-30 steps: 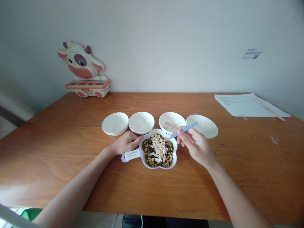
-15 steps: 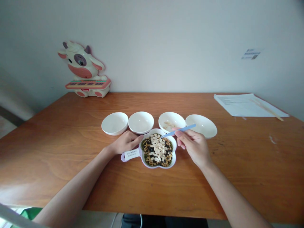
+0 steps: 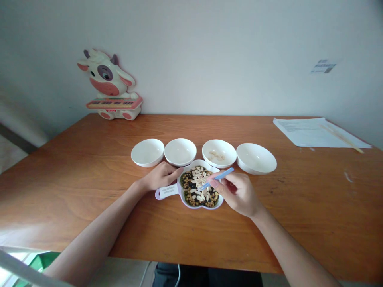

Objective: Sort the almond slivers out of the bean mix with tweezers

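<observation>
A pale lilac-and-white handled dish (image 3: 191,206) lies on the table, holding yellow, black and green beans with flat white seeds (image 3: 202,194) heaped on top. My left hand (image 3: 159,175) has its fingers curled, and its thumb presses on the dish's left rim. In the pinch of my right hand (image 3: 239,193) are slim blue tweezers (image 3: 222,175), their tips down among the white seeds. Whether a seed is between the tips I cannot make out. Just behind the dish stands a white bowl (image 3: 229,148) with several pale seeds at its bottom.
Three more white bowls stand in the same row: two on the left, the far-left bowl (image 3: 147,153) and its neighbour (image 3: 180,152), and one right bowl (image 3: 256,158). A cow toy keyboard (image 3: 113,104) is at the back left. Papers (image 3: 311,133) with chopsticks (image 3: 344,139) lie back right.
My right hand has moved left and down, bringing the tweezers' tips lower into the seeds. My left hand stays at the dish's rim. The whole view has shifted slightly.
</observation>
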Available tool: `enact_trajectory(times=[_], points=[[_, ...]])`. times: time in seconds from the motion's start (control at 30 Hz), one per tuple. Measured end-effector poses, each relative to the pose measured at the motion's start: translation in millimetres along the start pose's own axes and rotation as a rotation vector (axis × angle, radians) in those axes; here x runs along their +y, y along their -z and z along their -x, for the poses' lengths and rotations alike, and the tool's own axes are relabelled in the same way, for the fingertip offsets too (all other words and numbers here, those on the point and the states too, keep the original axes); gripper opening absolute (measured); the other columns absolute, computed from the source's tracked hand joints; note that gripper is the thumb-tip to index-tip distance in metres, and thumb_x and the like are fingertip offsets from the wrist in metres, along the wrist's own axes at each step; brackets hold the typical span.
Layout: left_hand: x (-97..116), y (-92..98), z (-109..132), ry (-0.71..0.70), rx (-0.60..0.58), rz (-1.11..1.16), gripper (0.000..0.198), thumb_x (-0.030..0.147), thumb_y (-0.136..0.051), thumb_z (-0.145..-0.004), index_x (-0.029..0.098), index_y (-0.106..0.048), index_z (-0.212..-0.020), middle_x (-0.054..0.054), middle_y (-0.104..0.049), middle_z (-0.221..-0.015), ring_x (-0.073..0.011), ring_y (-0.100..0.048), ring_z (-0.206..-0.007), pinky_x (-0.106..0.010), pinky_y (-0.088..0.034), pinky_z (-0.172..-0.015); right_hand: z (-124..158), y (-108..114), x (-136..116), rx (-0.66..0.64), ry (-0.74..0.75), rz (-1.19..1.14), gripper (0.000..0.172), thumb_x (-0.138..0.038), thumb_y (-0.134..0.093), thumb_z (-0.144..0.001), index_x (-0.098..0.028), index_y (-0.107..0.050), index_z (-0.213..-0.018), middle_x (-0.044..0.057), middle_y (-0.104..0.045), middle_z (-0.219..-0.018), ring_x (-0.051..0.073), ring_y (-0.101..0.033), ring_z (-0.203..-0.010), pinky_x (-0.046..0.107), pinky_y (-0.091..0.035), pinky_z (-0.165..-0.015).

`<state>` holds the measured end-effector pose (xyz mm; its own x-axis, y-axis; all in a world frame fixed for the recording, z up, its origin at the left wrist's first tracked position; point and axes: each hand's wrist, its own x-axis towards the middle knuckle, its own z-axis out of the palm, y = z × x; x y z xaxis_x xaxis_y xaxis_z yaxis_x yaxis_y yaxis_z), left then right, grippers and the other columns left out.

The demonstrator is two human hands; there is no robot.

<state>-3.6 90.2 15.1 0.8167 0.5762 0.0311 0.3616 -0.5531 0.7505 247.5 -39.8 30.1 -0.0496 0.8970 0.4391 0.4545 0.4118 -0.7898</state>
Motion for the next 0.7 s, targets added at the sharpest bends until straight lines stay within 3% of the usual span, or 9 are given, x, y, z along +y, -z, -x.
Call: enact_trajectory(times=[0.1,0.23,0.4,0.47,0.7], points=[[1.3,0.4,-0.4,-0.001,0.009,-0.014,0.06,0.046,-0.036,-0.105,0.017,-0.036,-0.052,0.002,-0.041,-0.048,-0.0066,-0.031,-0.045,-0.02,-0.024,-0.041,-0.2,-3.9,0.2,-0.024,0.042,0.05,0.017,-0.03,-0.068,-0.092,-0.018,-0.079,-0.098,-0.004,-0.058,-0.053,0.008,-0.041,-0.045,0.024,-0.034,-0.044],[0.8,0.0,-0.5,0.001,0.015,-0.025,0.06,0.047,-0.037,-0.104,0.015,-0.04,-0.053,0.001,-0.044,-0.05,-0.0071,-0.035,-0.047,-0.02,-0.027,-0.043,-0.1,-4.6,-1.2,-0.065,0.157,0.026,0.013,-0.025,-0.074,-0.089,-0.021,-0.079,-0.1,0.002,-0.08,-0.084,0.007,-0.053,-0.047,0.022,-0.042,-0.044],[0.6,-0.3,0.3,-0.01,0.032,-0.032,0.06,0.047,-0.037,-0.104,0.016,-0.039,-0.052,0.001,-0.043,-0.048,-0.0067,-0.033,-0.046,-0.02,-0.025,-0.041,-0.8,0.3,-3.4,-0.116,0.288,0.019,0.018,-0.017,-0.074,-0.087,-0.024,-0.08,-0.102,0.002,-0.082,-0.093,0.016,-0.075,-0.074,0.027,-0.061,-0.065],[0.6,-0.3,0.6,-0.004,0.024,-0.03,0.061,0.047,-0.037,-0.104,0.016,-0.039,-0.053,0.001,-0.043,-0.048,-0.0066,-0.033,-0.045,-0.019,-0.026,-0.041,-1.2,0.3,-4.1,-0.132,0.313,0.035,0.019,-0.016,-0.074,-0.087,-0.025,-0.079,-0.103,0.002,-0.082,-0.094,0.018,-0.078,-0.08,0.029,-0.064,-0.071],[1.1,-0.2,0.7,-0.007,0.018,-0.014,0.061,0.047,-0.037,-0.105,0.015,-0.04,-0.053,0.001,-0.045,-0.049,-0.0063,-0.033,-0.045,-0.019,-0.026,-0.042,0.8,0.7,-5.9,-0.192,0.442,0.071,0.026,-0.012,-0.074,-0.086,-0.025,-0.076,-0.108,0.002,-0.081,-0.096,0.016,-0.077,-0.08,0.028,-0.064,-0.07]])
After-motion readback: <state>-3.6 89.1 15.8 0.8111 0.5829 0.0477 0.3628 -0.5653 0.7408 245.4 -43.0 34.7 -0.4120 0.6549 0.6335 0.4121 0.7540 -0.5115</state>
